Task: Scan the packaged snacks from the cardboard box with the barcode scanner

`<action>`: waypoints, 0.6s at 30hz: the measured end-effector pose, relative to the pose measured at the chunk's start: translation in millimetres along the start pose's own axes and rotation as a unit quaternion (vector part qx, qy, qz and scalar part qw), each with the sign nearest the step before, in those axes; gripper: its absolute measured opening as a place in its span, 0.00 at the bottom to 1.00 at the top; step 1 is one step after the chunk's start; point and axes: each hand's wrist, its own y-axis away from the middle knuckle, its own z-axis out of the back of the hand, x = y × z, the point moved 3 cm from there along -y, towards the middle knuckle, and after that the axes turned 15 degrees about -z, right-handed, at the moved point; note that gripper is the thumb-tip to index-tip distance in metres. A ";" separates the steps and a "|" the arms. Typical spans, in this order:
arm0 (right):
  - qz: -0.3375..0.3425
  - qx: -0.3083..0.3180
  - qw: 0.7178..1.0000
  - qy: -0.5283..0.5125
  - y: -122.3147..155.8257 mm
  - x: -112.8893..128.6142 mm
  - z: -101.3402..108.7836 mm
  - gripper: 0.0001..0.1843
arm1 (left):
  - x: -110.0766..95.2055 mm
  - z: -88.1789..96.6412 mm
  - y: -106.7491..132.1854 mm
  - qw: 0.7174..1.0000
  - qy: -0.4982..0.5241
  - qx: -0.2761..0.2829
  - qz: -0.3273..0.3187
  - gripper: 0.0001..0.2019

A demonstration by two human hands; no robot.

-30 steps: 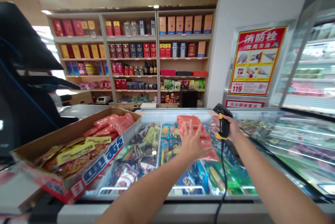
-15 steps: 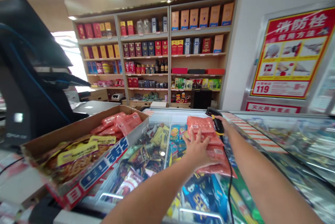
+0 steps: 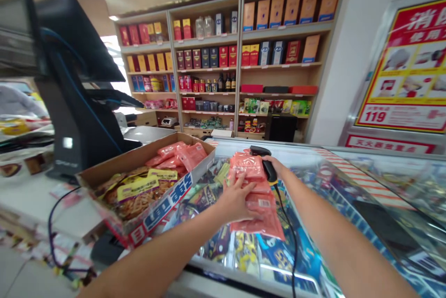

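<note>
Several pink-red plastic packets (image 3: 263, 207) lie overlapping above the glass lid of a display freezer. My left hand (image 3: 240, 195) rests over them from the left, fingers spread flat across the upper packets and thumb stretched to the right. A black and yellow handheld barcode scanner (image 3: 269, 168) is in my right hand (image 3: 277, 168), at the packets' upper right edge. Its head reaches over the far end of the packets, and its black cable hangs toward me. To the left, an open cardboard box (image 3: 204, 161) contains similar pink-red packets (image 3: 181, 154) and yellow-labelled snack bags (image 3: 139, 191).
The freezer (image 3: 223, 268) contains many colourful packages under glass. A black checkout terminal (image 3: 80, 116) stands on the left counter, with a loose cable (image 3: 52, 223) below. Shelves (image 3: 209, 70) of boxes and bottles line the back. A dark flat device (image 3: 386, 228) lies at right.
My view has turned left. Both hands, the scanner and the packets have shifted left toward the cardboard box, with my left hand still spread on the packets.
</note>
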 end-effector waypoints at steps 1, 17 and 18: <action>-0.003 0.001 1.000 -0.004 1.6 -2.4 -11.5 0.15 | 3.2 2.2 9.0 1.000 -0.007 -0.004 0.003 0.51; 0.139 -0.134 0.975 -0.110 145.0 9.1 -25.2 0.02 | 92.1 30.8 -0.2 0.888 0.224 -0.329 0.232 0.13; 0.151 -0.139 0.974 -0.099 152.5 9.7 -33.9 0.02 | 96.9 25.9 -5.4 0.884 0.246 -0.308 0.252 0.15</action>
